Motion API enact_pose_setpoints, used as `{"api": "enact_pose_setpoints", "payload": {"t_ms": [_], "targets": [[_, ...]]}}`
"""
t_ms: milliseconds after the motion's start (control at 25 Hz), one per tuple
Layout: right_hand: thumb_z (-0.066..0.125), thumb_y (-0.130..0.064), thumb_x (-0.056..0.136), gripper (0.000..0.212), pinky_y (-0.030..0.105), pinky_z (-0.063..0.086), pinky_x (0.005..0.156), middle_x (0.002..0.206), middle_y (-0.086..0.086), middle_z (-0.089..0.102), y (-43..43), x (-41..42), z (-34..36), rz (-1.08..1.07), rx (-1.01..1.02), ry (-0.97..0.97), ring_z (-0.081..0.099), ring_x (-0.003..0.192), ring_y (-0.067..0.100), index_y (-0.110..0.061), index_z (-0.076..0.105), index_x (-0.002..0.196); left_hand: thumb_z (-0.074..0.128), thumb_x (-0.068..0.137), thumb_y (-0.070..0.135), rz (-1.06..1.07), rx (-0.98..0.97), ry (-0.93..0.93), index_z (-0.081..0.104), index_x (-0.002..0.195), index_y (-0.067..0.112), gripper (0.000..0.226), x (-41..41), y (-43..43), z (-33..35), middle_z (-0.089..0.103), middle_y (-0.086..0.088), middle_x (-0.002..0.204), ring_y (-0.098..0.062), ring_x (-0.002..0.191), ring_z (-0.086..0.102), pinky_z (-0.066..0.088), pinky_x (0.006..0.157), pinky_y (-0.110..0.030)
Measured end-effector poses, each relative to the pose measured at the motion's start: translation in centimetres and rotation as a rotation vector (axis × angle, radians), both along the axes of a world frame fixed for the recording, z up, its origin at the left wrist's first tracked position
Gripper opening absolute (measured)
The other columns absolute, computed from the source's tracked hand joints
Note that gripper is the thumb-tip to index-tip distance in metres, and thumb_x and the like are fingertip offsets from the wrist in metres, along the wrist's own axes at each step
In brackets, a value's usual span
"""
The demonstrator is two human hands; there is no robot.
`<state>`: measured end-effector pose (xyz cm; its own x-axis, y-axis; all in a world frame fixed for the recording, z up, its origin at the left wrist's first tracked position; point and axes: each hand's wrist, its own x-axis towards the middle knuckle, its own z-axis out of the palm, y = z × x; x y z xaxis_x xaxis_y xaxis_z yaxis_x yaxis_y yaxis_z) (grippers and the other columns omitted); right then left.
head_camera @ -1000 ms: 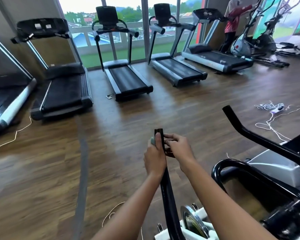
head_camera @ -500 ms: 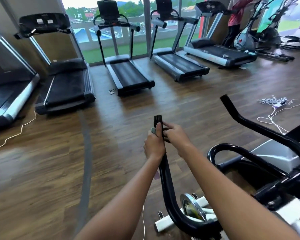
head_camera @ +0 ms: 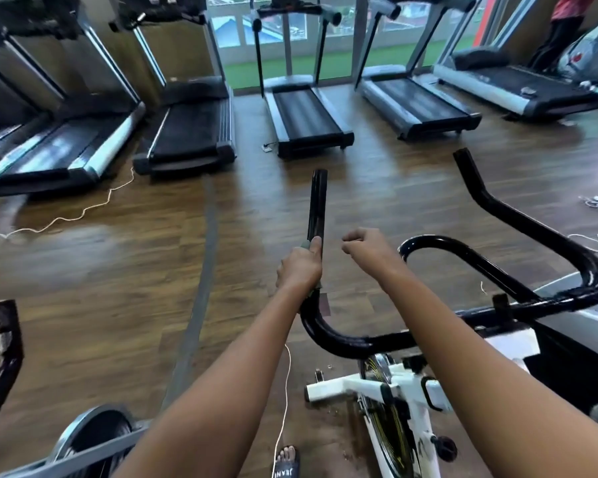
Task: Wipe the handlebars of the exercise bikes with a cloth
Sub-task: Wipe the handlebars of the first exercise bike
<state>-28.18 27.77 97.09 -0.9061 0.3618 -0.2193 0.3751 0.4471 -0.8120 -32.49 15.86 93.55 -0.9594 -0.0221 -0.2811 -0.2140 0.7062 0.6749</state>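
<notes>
Handlebars (head_camera: 316, 201) gloss black, end to end. Bit of grey-green cloth (head_camera: 305, 243) showing on the bar. Bike frame (head_camera: 342, 388) white, flywheel (head_camera: 389, 431) black w/ yellow markings. Floor (head_camera: 83, 270) mid-brown wood grain, in planks, w/ a dull grey strip (head_camera: 202, 270) running thru it. Treadmills (head_camera: 308, 115): black belts, silver side rails. Cord (head_camera: 83, 210) on the floor, white. Sandal (head_camera: 285, 469) black, white lettering. Person (head_camera: 563, 15) at back: red top, dark trousers. Grass (head_camera: 335, 63) outside bright green.
</notes>
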Motion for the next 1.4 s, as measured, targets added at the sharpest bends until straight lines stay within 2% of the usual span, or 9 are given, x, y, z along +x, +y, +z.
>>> {"api": "enact_pose_setpoints", "payload": {"t_ms": [200,400,520,680,840,1040,1160,1240,1400], "targets": [[0.054,-0.024,0.093,0.043,0.044,0.033,0.107,0.142,0.012,0.041,1.8,5.6,-1.2,-0.121,0.358,0.035,0.037,0.132,0.036,-0.019,0.053,0.135,0.033,0.101,0.056,0.107,0.070,0.002,0.058,0.128,-0.001,0.068,4.6,-1.2,-0.2,0.055,-0.025,0.135,-0.039,0.127,0.049,0.037,0.103,-0.037],[0.043,-0.020,0.094,0.060,0.046,0.035,0.101,0.149,0.018,0.030,1.2,8.1,-3.5,-0.087,0.323,-0.094,0.044,0.127,0.042,-0.021,0.022,0.151,0.031,0.097,0.063,0.473,0.374,-0.024,0.064,0.111,-0.001,0.073,8.0,-0.6,-2.3,0.067,-0.020,0.117,-0.040,0.110,0.061,0.047,0.100,-0.045],[0.039,-0.021,0.096,0.057,0.045,0.036,0.099,0.149,0.017,0.032,1.1,7.7,-3.2,-0.121,0.309,-0.100,0.049,0.124,0.041,-0.024,0.021,0.150,0.027,0.093,0.069,0.739,0.535,-0.014,0.065,0.104,0.001,0.078,10.2,0.9,-3.0,0.069,-0.022,0.111,-0.042,0.103,0.064,0.051,0.093,-0.049],[0.032,-0.040,0.103,0.054,0.045,0.029,0.107,0.153,0.016,0.027,1.4,7.5,-3.3,-0.101,0.255,-0.151,0.043,0.133,0.039,-0.027,0.019,0.153,0.031,0.101,0.056,0.987,0.657,-0.029,0.063,0.113,-0.003,0.068,13.2,3.8,-1.4,0.065,-0.025,0.118,-0.043,0.112,0.058,0.044,0.094,-0.043],[0.028,-0.043,0.104,0.056,0.045,0.025,0.111,0.158,0.016,0.020,1.9,7.6,-3.2,-0.044,0.279,-0.182,0.035,0.140,0.037,-0.029,0.014,0.156,0.037,0.100,0.055,1.052,0.797,-0.030,0.057,0.115,-0.001,0.062,14.9,5.7,-0.8,0.065,-0.023,0.116,-0.044,0.110,0.059,0.044,0.093,-0.044],[0.030,-0.039,0.104,0.059,0.045,0.028,0.110,0.158,0.018,0.016,1.7,7.9,-3.6,0.018,0.414,-0.197,0.037,0.139,0.037,-0.027,0.008,0.157,0.033,0.101,0.053,0.842,0.606,0.028,0.063,0.109,0.000,0.061,12.3,2.1,-1.7,0.066,-0.023,0.117,-0.042,0.109,0.060,0.047,0.096,-0.043],[0.029,-0.048,0.103,0.061,0.045,0.030,0.108,0.156,0.019,0.020,1.2,8.2,-3.8,0.001,0.455,-0.184,0.039,0.137,0.038,-0.026,0.013,0.157,0.034,0.076,0.075,0.681,0.648,-0.011,0.063,0.090,0.010,0.072,8.4,0.7,-4.8,0.069,-0.021,0.114,-0.042,0.104,0.065,0.051,0.095,-0.052],[0.028,-0.052,0.102,0.060,0.046,0.032,0.106,0.152,0.020,0.026,0.8,8.4,-3.9,-0.023,0.499,-0.157,0.043,0.132,0.040,-0.023,0.022,0.155,0.032,0.068,0.076,0.726,0.667,-0.024,0.059,0.080,0.011,0.072,8.5,0.8,-5.3,0.071,-0.020,0.110,-0.041,0.100,0.067,0.052,0.094,-0.051],[0.025,-0.054,0.102,0.057,0.045,0.033,0.105,0.147,0.021,0.034,0.5,8.4,-3.7,-0.060,0.503,-0.132,0.046,0.129,0.040,-0.022,0.033,0.149,0.036,0.100,0.054,0.915,0.836,-0.097,0.063,0.111,-0.001,0.063,14.1,2.6,-0.4,0.065,-0.023,0.120,-0.042,0.112,0.059,0.045,0.094,-0.041]]}}
